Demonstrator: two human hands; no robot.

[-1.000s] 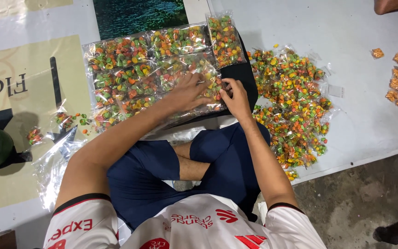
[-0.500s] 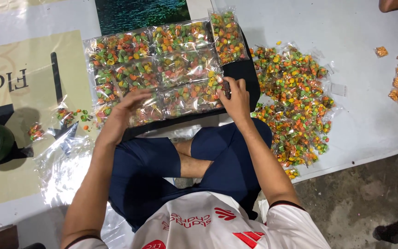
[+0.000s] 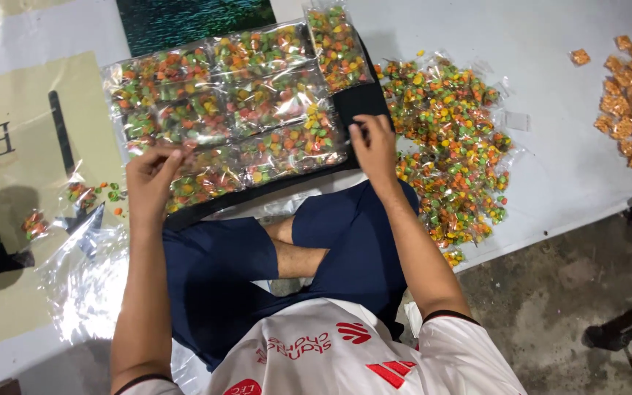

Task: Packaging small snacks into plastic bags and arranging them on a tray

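Hands (image 3: 265,164) on candy packets (image 3: 235,110); grip unclear; tray (image 3: 363,102) mostly hidden

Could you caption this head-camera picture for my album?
Seated person's left hand and right hand rest on clear packets of multicoloured candy laid across a black board.

Clear candy packets (image 3: 243,110) rowed ahead, loose pile (image 3: 455,153) right, cream sign (image 3: 16,132) left

Bright even light, plastic glare, slight blur
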